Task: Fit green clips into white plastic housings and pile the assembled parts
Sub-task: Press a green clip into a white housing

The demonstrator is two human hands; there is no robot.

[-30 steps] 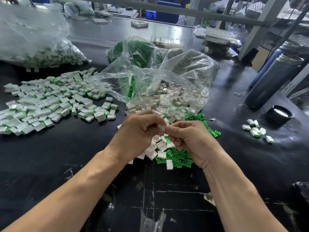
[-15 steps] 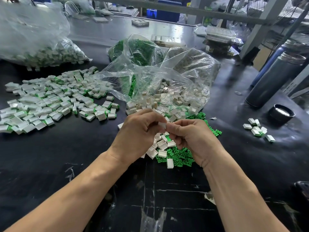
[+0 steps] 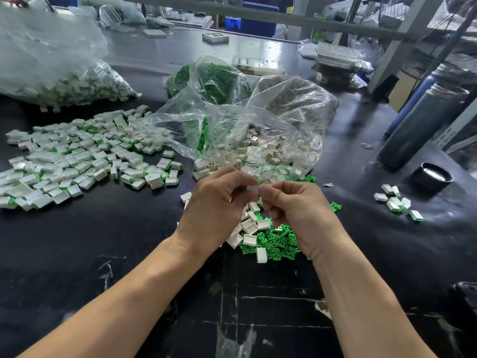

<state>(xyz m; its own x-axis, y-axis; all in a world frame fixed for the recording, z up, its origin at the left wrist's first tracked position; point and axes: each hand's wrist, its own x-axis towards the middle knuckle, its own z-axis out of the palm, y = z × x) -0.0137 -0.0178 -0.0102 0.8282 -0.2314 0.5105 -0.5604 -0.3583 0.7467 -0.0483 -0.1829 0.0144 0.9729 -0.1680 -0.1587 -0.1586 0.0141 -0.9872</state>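
White housing [image 3: 253,189] is pinched between left hand [image 3: 216,208] and right hand [image 3: 296,210] fingers; clip, unseen, should be pressed squarely; assembled pile [image 3: 77,161] at ten o'clock.

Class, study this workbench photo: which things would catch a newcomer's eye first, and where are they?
At centre, the left hand and right hand pinch one small white plastic housing between them. Below lies a bright green heap of loose clips, and a wide spread of assembled white-and-green parts covers the table's left.
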